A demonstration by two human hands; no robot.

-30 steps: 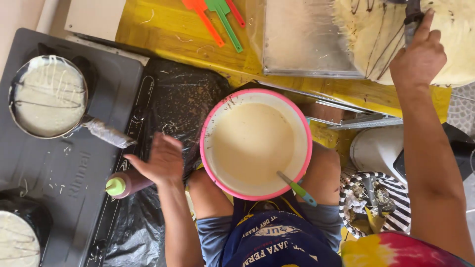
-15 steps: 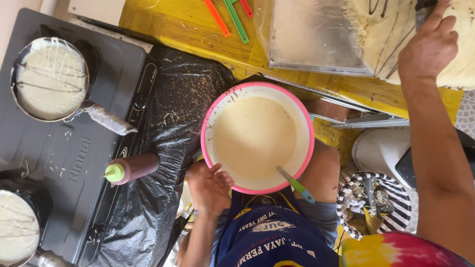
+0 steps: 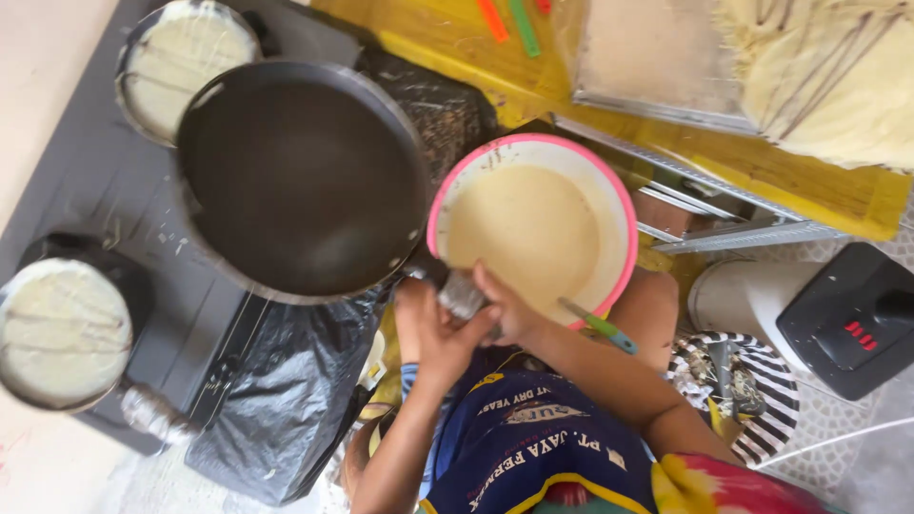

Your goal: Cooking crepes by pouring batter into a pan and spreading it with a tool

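Both of my hands grip the foil-wrapped handle (image 3: 461,295) of an empty black frying pan (image 3: 300,176), held up over the grey stove (image 3: 105,190). My left hand (image 3: 427,333) clasps the handle from below. My right hand (image 3: 506,309) closes on it from the right, beside the pink-rimmed bowl (image 3: 625,214) of pale batter. A teal-handled ladle (image 3: 600,326) leans on the bowl's near rim. The bowl rests between my knees.
Two small pans with pale crepes sit on the stove, one at the back (image 3: 186,52) and one at the near left (image 3: 62,328). Black plastic (image 3: 286,400) lies beside the stove. A crepe stack (image 3: 828,67), metal tray (image 3: 657,57), black scale (image 3: 847,319) and striped bowl (image 3: 762,381) stand to the right.
My right hand came down from the crepe stack and my left hand left the squeeze bottle. Both now hold the black pan, which has come into view over the stove.
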